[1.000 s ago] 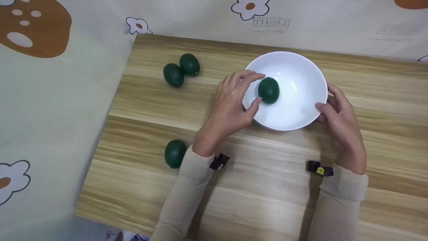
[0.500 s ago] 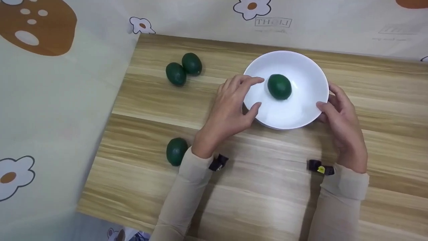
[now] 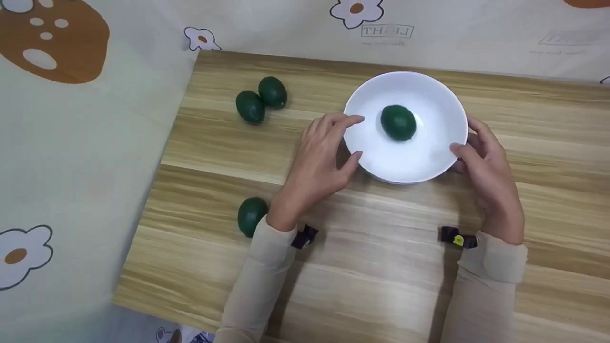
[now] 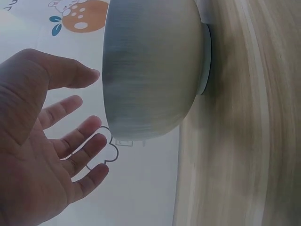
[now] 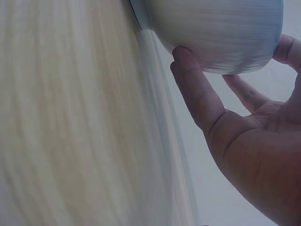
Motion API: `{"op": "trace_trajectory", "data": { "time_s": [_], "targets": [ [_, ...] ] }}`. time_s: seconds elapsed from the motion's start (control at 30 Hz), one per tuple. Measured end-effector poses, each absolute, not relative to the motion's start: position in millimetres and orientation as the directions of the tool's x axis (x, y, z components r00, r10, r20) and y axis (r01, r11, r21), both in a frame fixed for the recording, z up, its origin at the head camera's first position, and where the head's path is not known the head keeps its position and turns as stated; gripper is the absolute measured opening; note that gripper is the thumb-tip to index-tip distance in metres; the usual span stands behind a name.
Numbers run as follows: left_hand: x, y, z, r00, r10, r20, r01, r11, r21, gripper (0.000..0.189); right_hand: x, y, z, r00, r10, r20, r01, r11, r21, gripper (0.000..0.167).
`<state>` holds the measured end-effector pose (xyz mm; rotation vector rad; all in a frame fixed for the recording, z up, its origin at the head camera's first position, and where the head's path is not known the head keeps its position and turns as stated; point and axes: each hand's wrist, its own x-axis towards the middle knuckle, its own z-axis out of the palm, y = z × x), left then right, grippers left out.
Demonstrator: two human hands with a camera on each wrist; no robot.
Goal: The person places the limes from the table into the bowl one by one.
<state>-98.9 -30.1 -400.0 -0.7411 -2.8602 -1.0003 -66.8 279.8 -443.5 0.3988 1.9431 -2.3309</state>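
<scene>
A dark green avocado (image 3: 398, 123) lies inside a white bowl (image 3: 381, 164) on the wooden table. My right hand (image 3: 487, 166) grips the bowl's right side, thumb at the rim and fingers against the outer wall; the right wrist view shows these fingers (image 5: 200, 94) on the bowl (image 5: 221, 33). At the bowl's left rim is my left hand (image 3: 317, 157), holding nothing, thumb and fingers spread apart. In the left wrist view that hand (image 4: 51, 136) stands beside the bowl's outer wall (image 4: 150, 70) with relaxed fingers.
Two more avocados (image 3: 250, 107) lie together at the table's back left. Another avocado (image 3: 251, 216) sits by the left sleeve (image 3: 267, 267), partly covered by it. The wooden table (image 3: 371, 267) ends at its left edge, and a patterned cloth (image 3: 119, 143) lies beyond.
My left hand has let go of the avocado and drawn back left and slightly down. The avocado has rolled to the bowl's middle. My right hand keeps its grip on the bowl.
</scene>
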Motion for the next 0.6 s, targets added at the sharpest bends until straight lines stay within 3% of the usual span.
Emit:
{"op": "trace_trajectory", "data": {
  "time_s": [0.6],
  "targets": [
    [-89, -52, -405, -0.896, 0.402, 0.190, 0.435, 0.704, 0.561, 0.050, -66, 281, -443, -0.966, 0.095, -0.241, 0.219, -0.197, -0.956, 0.058]
  ]
}}
